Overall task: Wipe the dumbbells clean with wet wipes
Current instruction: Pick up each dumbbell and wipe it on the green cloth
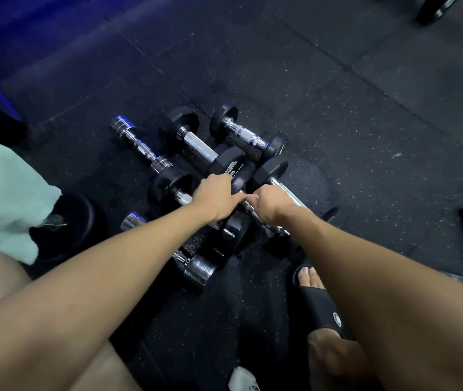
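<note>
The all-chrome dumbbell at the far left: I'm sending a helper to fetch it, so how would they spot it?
Start at the dumbbell pile on the black rubber floor. Go to its far-left edge, away from both hands. The all-chrome dumbbell lies there at a slant; unlike its black-headed neighbours, its small round heads are shiny metal.

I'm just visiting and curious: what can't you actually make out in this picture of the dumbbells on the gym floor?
Head view only:
- Any wet wipe: none plainly shows; the left hand and right hand cover the spot where they meet.
- Chrome handle of the black dumbbell under the hands: mostly hidden.
- White crumpled object: cut off by the bottom edge.
- Lettering on the black hexagonal dumbbell head: too small to read.
</note>
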